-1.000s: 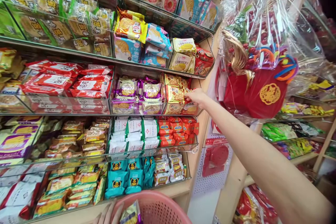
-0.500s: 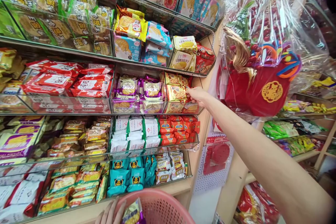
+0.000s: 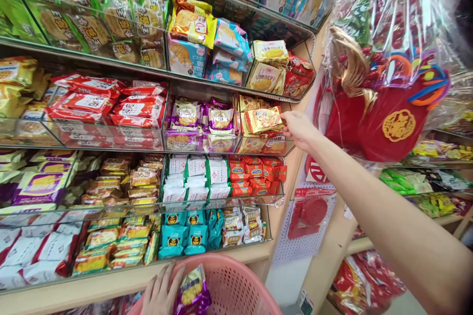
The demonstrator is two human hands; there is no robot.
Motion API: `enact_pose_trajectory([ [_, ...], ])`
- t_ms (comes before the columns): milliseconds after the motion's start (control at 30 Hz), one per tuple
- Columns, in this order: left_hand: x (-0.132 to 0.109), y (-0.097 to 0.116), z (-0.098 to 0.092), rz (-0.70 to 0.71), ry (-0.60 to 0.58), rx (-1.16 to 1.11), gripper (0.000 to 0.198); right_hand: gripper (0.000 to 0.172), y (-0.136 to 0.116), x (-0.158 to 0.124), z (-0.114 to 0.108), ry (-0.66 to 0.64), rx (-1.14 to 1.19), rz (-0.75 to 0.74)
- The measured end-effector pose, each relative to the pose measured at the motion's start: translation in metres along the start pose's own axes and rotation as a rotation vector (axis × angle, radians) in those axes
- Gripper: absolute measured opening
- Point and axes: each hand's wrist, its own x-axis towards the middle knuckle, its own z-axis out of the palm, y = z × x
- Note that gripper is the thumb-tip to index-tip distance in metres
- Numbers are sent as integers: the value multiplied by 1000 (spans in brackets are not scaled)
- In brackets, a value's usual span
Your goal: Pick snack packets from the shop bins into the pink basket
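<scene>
My right hand [image 3: 301, 130] pinches the right end of a yellow snack packet [image 3: 263, 119] between thumb and fingers. The packet is tilted, just above similar packets [image 3: 251, 145] in a clear-fronted shelf bin. At the bottom of the view, my left hand [image 3: 161, 289] lies over the near left rim of a pink plastic basket [image 3: 242, 275], fingers curled onto it. Beside those fingers, inside the basket, sits a purple-and-clear biscuit packet [image 3: 192, 291]. How the left thumb grips the rim is hidden.
Purple biscuit packets [image 3: 220, 119] fill the bin to the left, with red packets [image 3: 86, 101] farther along. Small orange packets [image 3: 254, 172] lie one shelf below. A plastic-wrapped red pot decoration [image 3: 373, 118] hangs close to my right forearm. Clear shelf fronts edge each row.
My right hand has lifted the yellow packet slightly up and out from the stack, tilting it. The camera view has shifted, and more of the basket and left hand shows.
</scene>
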Motion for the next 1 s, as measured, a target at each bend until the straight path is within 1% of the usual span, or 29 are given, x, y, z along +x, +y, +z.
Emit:
enact_pose_trajectory([
  [100,1,12,-15,-33,-2,-31,77,23,0,-26,-12,10,71,-13],
  [167,2,19,-23,-47,-33,-50,79,21,10,-51,-20,-8,103,2],
  [200,2,21,-26,-52,-55,-58,80,18,20,-66,-23,-22,116,23],
  [267,4,24,-30,-59,-81,-63,81,11,46,-102,-25,-63,128,105],
  [333,5,26,-32,-56,-99,-70,81,11,81,-143,-21,-124,122,237],
  [400,6,27,-34,-51,-109,-74,81,16,119,-186,-9,-213,108,377],
  [500,7,28,-39,-40,-131,-79,80,21,173,-249,14,-345,108,577],
  [600,9,28,-44,-23,-168,-86,77,19,209,-297,31,-460,62,702],
  [700,10,29,-47,-11,-171,-100,76,16,229,-327,36,-575,-34,724],
  [800,10,29,-47,-10,-164,-102,76,14,244,-344,36,-658,-179,692],
  [867,10,29,-46,-6,-165,-98,77,13,255,-355,39,-682,-251,700],
  [933,9,30,-45,-2,-166,-95,77,13,264,-366,46,-680,-287,732],
  [1000,9,30,-45,0,-167,-91,76,12,271,-377,54,-656,-278,812],
])
